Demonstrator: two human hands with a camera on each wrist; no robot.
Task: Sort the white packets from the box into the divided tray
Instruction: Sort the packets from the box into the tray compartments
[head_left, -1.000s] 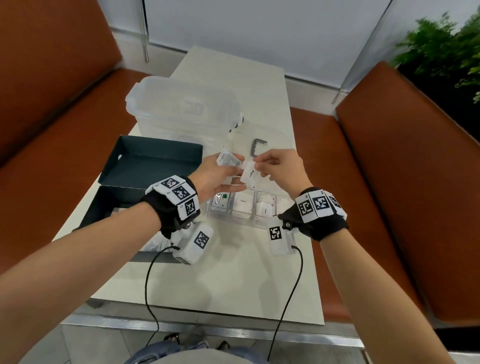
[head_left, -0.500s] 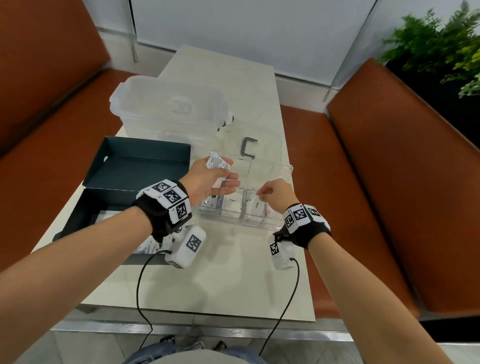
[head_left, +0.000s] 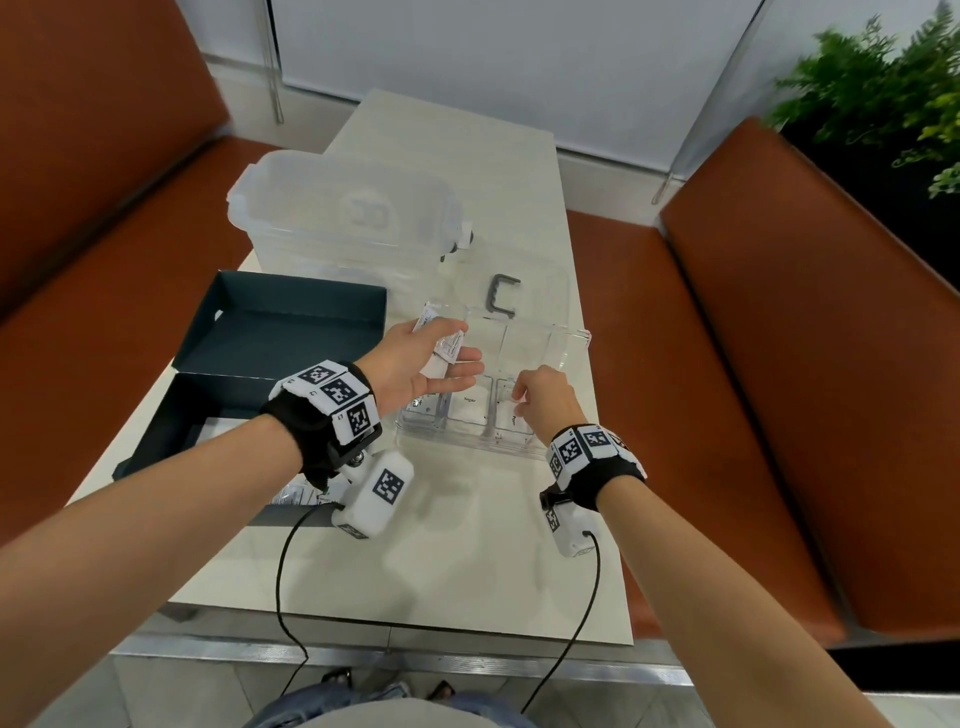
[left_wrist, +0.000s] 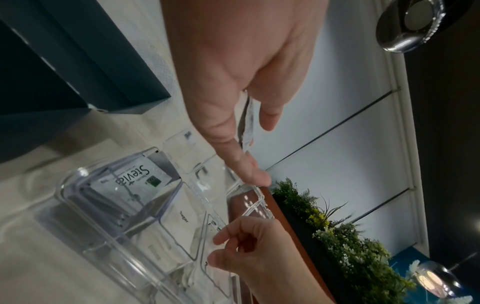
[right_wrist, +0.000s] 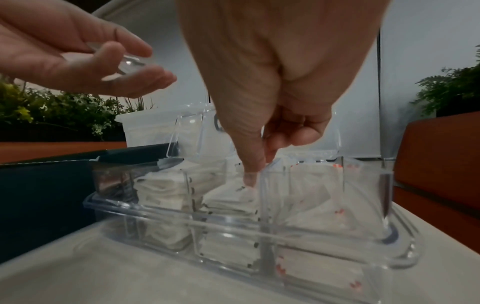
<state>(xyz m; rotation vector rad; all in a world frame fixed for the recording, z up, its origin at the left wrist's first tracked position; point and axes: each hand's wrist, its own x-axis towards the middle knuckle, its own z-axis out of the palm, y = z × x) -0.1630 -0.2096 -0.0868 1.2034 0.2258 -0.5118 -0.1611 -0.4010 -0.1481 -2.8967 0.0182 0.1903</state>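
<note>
- Packets (head_left: 441, 345) sit in the left hand (head_left: 415, 364), above the far-left part of the divided tray (head_left: 571, 338); the tray's long axis runs left to right across the tabletop (head_left: 457, 545), directly in front of both hands.
- Left hand: palm up, fingers mostly straight, thumb lying over the small stack of white packets to hold it there. Hovers clear of the tray, not touching it.
- Right hand (head_left: 543, 400): down in the tray's near row, at the third cell from the left. Fingers curled, thumb and index tip on the top packet (right_wrist: 244, 190) in that cell. Cannot tell whether it pinches the packet or only presses it flat.
- Near-row cells already hold white packets: a Stevia packet (left_wrist: 135, 181) in the leftmost, sugar packets (head_left: 467, 402) next to it.
- Dark box (head_left: 208, 415) lies open to the left of the tray, more packets visible inside under the left wrist.
- My read: the right hand is nearer to the cells, so it takes the next packet off the left palm, a short reach up and left.
</note>
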